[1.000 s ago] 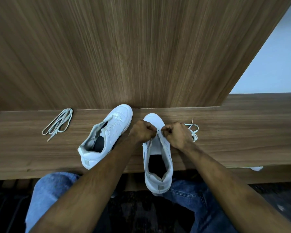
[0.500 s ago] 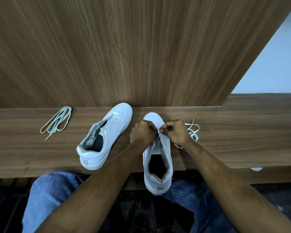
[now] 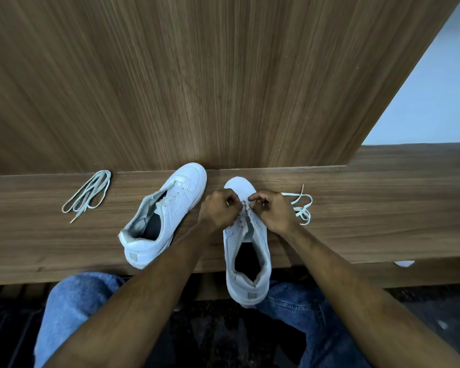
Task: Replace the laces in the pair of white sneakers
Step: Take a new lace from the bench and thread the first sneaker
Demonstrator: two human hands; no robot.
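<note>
Both hands staying at the right sneaker (image 3: 247, 251) eyelets, left hand (image 3: 219, 208) and right hand (image 3: 274, 209) pinching its lace (image 3: 302, 207), knuckles now slightly farther apart, left sneaker (image 3: 165, 219) and spare lace (image 3: 89, 193) lying unmoved

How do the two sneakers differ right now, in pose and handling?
The left sneaker lies untouched and angled, toe toward the back panel; the right sneaker points straight away, heel overhanging the bench edge. Both hands, left hand and right hand, work at the right sneaker's eyelets, where a lace trails. Both are white.
</note>
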